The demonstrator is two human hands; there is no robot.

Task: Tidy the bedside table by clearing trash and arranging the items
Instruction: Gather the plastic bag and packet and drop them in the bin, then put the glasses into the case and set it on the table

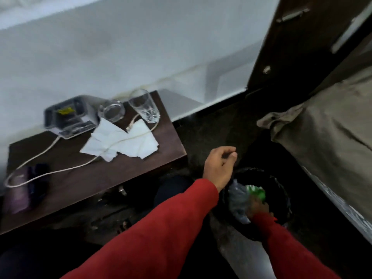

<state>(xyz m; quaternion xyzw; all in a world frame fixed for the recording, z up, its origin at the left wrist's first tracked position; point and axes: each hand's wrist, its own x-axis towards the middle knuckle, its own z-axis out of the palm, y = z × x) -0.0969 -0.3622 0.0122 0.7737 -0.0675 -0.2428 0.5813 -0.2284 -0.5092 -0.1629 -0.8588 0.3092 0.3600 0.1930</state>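
The dark wooden bedside table (84,178) holds crumpled white tissues (122,140), a clear tumbler (144,106), a glass ashtray (111,110), a grey telephone (69,117), a looping white cable (52,172) and a dark purple object (26,188). A black bin (281,190) stands on the floor to the table's right. My right hand (258,208), blurred, is down inside the bin with its fingers around crumpled plastic trash (239,200) with a green part. My left hand (220,166) hovers above the bin's left rim, loosely curled and holding nothing.
A white wall runs behind the table. A dark wooden door or cabinet panel (291,47) stands at the upper right. A bed with beige bedding (332,127) fills the right side, close to the bin. The floor between the table and the bed is dark.
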